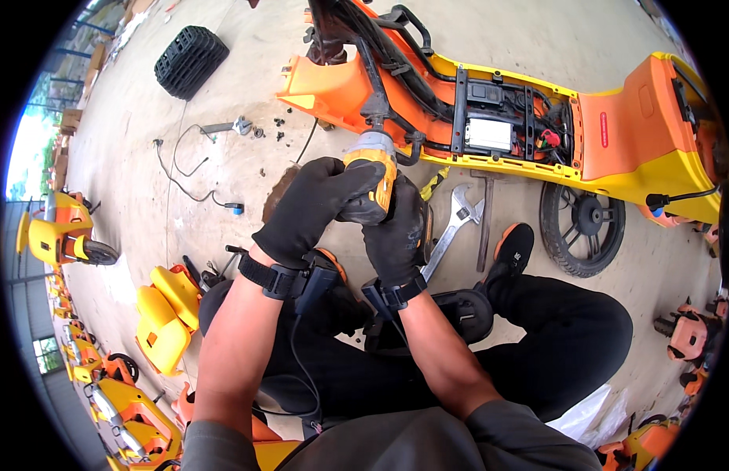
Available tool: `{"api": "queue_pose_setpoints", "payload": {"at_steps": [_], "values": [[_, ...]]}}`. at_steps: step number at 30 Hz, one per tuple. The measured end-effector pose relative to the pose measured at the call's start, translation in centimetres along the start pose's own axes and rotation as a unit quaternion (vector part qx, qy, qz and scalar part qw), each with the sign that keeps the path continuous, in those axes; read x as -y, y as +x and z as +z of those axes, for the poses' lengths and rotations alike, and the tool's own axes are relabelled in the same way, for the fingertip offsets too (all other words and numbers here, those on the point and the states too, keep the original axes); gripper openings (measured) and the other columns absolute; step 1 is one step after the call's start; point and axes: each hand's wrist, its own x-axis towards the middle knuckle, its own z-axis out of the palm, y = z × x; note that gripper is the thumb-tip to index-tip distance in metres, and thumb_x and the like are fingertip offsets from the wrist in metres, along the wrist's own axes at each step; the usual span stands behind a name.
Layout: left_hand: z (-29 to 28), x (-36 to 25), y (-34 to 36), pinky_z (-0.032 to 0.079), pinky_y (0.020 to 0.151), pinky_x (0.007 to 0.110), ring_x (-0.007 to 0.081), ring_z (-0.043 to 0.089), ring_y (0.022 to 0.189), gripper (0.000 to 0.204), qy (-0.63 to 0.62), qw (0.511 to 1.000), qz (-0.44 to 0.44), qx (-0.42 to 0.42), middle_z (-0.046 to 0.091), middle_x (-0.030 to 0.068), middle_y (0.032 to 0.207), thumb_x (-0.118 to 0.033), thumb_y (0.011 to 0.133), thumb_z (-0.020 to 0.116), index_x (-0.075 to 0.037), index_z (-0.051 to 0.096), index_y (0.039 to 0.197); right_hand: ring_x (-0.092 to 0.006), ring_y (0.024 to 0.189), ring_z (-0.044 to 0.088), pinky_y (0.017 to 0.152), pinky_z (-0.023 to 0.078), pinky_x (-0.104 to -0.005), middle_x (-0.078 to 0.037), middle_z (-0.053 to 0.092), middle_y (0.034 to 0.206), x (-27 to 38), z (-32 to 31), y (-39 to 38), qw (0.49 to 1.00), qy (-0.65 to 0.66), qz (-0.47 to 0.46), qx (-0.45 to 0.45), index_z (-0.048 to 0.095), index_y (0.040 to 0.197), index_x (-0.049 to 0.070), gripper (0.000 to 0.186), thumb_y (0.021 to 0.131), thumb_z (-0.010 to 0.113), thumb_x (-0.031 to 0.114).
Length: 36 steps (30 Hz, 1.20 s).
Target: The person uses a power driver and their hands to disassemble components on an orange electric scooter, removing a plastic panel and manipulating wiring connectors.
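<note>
Both gloved hands clench one yellow cordless driver (372, 177) — left hand (309, 208) wrapped over the body, right hand (396, 231) gripping the handle from below, steadying it. Its nose presses up into the orange-and-yellow scooter body (615, 133), which lies on its side with wiring exposed. An adjustable wrench (454, 224) and hammer (486, 220) lie just beside, a loose wheel (582, 228) near.
</note>
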Motion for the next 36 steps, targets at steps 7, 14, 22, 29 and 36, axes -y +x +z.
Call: {"api": "queue_pose_setpoints", "payload": {"at_steps": [7,14,22,29,36], "values": [[1.2,-0.5,-0.5,0.048,0.072,0.024,0.0098,0.059,0.081,0.049,-0.122,0.992,-0.021,0.001,0.065,0.0066,0.097,-0.027,0.086,0.072,0.009,0.059,0.115,-0.0235,0.097,0.062,0.082,0.052,-0.0365,-0.014,0.058,0.111,-1.4,-0.1,-0.3,0.999,0.042,0.015,0.012,0.034,0.132,0.0,0.062,0.082,0.07,0.002],[2.5,0.5,0.2,0.051,0.081,0.024,0.0128,0.062,0.095,0.059,-0.078,0.996,-0.029,0.024,0.063,0.0118,0.111,-0.023,0.084,0.073,0.011,0.049,0.127,-0.0242,0.097,0.067,0.079,0.055,-0.0347,-0.013,0.064,0.106,-6.6,0.9,-1.6,0.9,0.341,0.266,0.062,0.04,0.12,0.001,0.059,0.078,0.079,0.014],[1.8,0.9,-0.3,0.051,0.083,0.025,0.0133,0.063,0.096,0.058,-0.128,0.991,-0.029,0.037,0.063,0.0129,0.113,-0.021,0.085,0.072,0.011,0.049,0.127,-0.0244,0.094,0.068,0.076,0.055,-0.0353,-0.014,0.066,0.104,-5.9,0.7,-1.3,0.942,0.239,0.208,0.115,0.041,0.114,0.002,0.056,0.078,0.08,0.019],[0.5,-1.4,-1.6,0.049,0.07,0.024,0.01,0.061,0.08,0.053,-0.046,0.997,-0.059,0.038,0.066,0.0089,0.091,-0.035,0.082,0.073,0.007,0.062,0.112,-0.031,0.096,0.067,0.079,0.053,-0.0384,-0.019,0.066,0.104,-5.2,-0.1,-0.6,0.977,0.117,0.072,0.164,0.04,0.115,0.001,0.056,0.076,0.078,0.013],[1.5,0.4,-0.2,0.046,0.063,0.023,0.01,0.058,0.071,0.055,0.03,0.999,-0.029,0.008,0.065,0.0047,0.079,-0.047,0.077,0.076,0.002,0.067,0.101,-0.0322,0.092,0.068,0.076,0.054,-0.0391,-0.018,0.067,0.101,-6.4,0.5,-0.4,0.977,0.114,0.065,0.168,0.043,0.113,0.001,0.054,0.074,0.079,0.012]]}}
